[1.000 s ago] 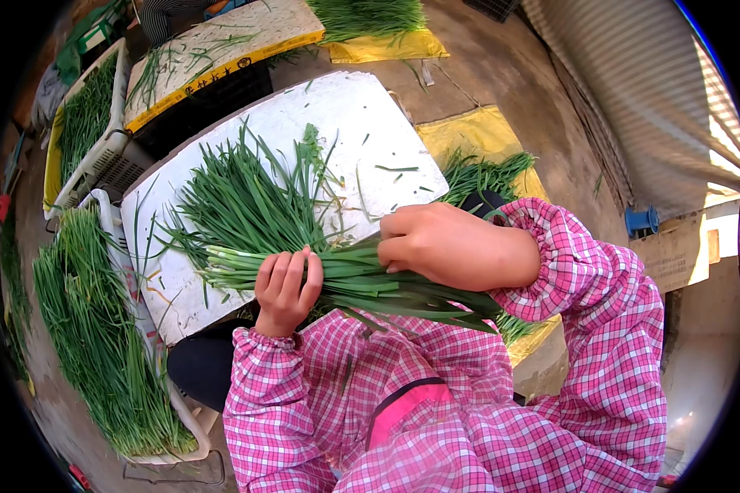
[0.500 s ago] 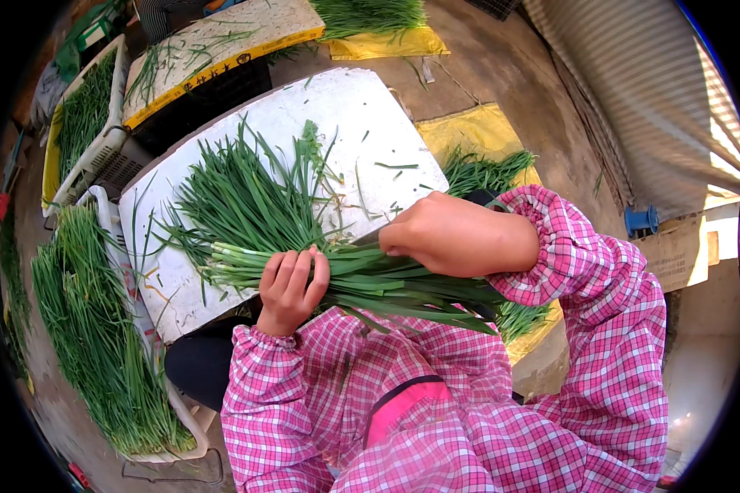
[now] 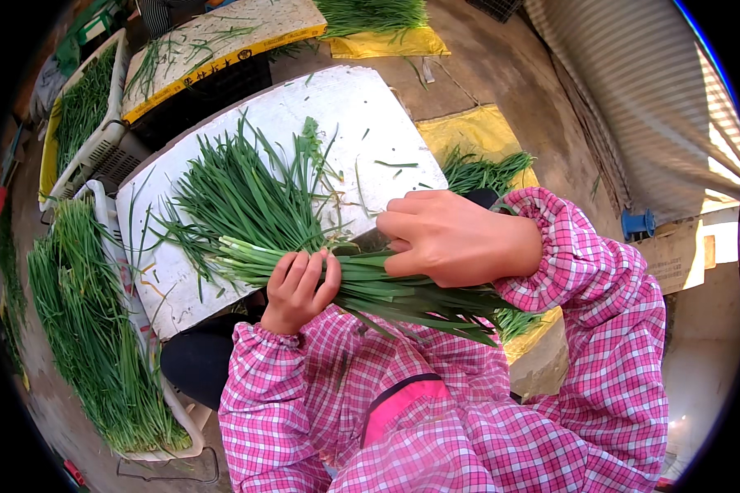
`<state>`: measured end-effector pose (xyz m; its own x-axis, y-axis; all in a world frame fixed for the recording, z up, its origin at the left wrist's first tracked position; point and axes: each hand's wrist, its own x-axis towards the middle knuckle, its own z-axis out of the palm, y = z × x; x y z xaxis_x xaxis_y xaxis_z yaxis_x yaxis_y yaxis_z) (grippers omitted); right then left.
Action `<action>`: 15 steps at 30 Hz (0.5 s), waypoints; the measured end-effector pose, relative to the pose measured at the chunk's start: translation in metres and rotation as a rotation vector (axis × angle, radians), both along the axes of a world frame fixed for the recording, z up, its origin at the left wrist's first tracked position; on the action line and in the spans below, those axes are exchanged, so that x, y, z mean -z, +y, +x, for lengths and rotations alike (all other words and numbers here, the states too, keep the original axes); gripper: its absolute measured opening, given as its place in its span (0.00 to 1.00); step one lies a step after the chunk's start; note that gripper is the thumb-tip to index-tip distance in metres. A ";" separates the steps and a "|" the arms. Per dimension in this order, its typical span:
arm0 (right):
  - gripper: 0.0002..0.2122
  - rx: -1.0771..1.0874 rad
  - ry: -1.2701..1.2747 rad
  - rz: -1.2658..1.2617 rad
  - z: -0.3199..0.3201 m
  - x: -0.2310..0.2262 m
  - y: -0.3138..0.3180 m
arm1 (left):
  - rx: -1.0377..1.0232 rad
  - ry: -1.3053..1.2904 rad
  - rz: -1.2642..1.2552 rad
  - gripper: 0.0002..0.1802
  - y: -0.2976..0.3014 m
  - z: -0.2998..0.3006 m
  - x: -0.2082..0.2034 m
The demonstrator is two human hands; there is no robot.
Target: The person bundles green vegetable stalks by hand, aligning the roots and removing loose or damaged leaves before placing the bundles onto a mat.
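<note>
My left hand [image 3: 298,287] is closed around a bunch of garlic chives [image 3: 411,300] just over the near edge of a white board [image 3: 370,107]. The pale stem ends point left, and the long green leaves trail right across my front. Above the leaf side hovers my right hand [image 3: 460,238], fingers curled in and thumb bent against the bunch. What those fingers grip, if anything, is hidden. Beyond my left hand, a loose pile of garlic chives [image 3: 238,197] lies on the board, with cut bits and withered strands beside it.
At my left stands a white crate [image 3: 191,423] heaped with chives; another crate [image 3: 115,123] sits behind it. A yellow-edged board [image 3: 222,33] is at the far left. Yellow sheets [image 3: 469,135] with more chives lie to the right. A striped sheet [image 3: 625,99] hangs at far right.
My right hand has turned and shifted slightly, its knuckles now more upward and its thumb visible over the leaves. My left hand keeps the bunch, moved slightly right.
</note>
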<state>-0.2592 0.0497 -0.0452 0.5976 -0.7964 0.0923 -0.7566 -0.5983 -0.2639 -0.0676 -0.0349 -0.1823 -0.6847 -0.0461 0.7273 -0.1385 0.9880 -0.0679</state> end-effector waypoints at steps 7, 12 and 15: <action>0.05 0.361 -0.623 0.062 -0.025 -0.062 0.048 | -0.105 0.225 -0.014 0.17 -0.011 0.016 0.005; 0.07 0.399 -1.284 0.258 -0.059 -0.062 0.103 | -0.198 0.358 -0.069 0.19 -0.017 0.027 -0.005; 0.08 0.448 -1.199 0.229 -0.062 -0.043 0.112 | -0.228 0.424 -0.107 0.19 -0.021 0.028 -0.007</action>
